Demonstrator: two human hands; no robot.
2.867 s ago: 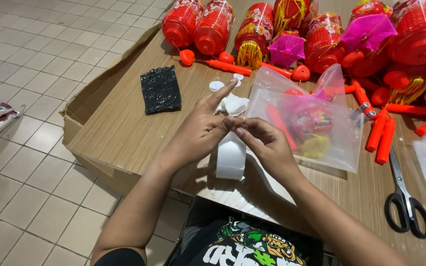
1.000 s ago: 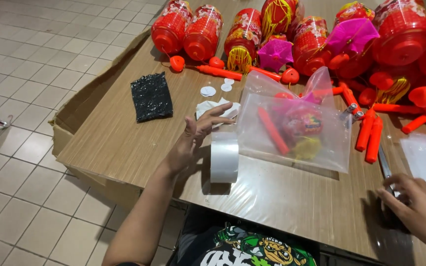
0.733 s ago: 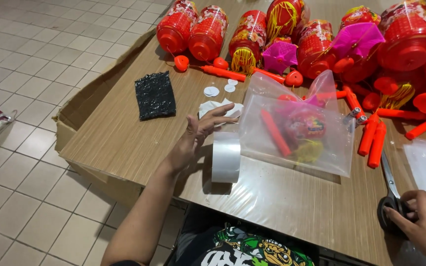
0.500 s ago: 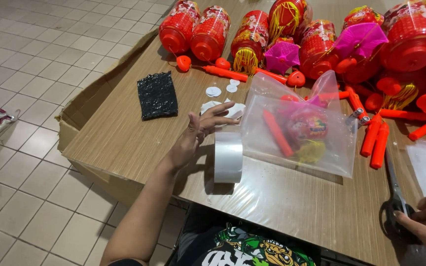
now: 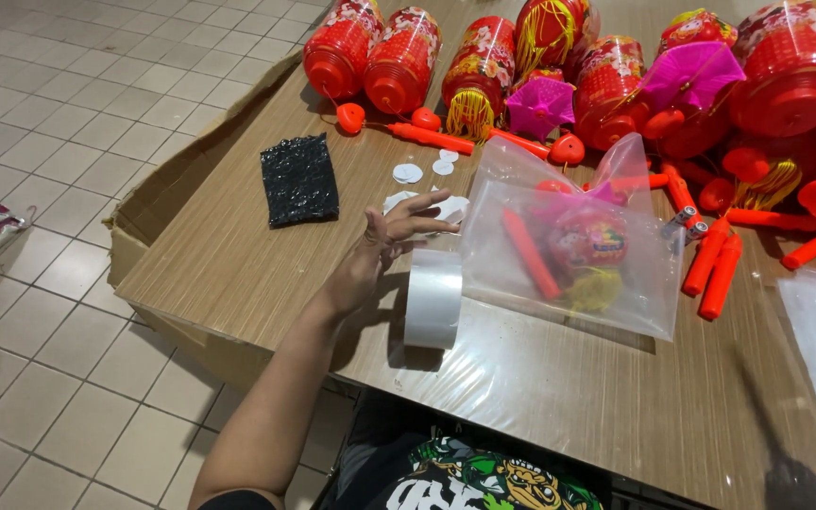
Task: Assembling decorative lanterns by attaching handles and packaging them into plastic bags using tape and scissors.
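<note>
Just left of the frame's centre, the left hand [image 5: 384, 247] hovers with fingers spread wide, holding nothing, close beside an upright roll of clear tape [image 5: 433, 298] on the wooden table [image 5: 229, 274]. Right of it lies a clear plastic bag [image 5: 573, 246] packed with a red lantern. A black rectangular pad [image 5: 300, 178] sits upper left. No right hand shows.

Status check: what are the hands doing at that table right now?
Left hand open, fingers spread, beside the upright tape roll. Right hand out of view. Clear bag with a small lantern lies next to the roll.
</note>
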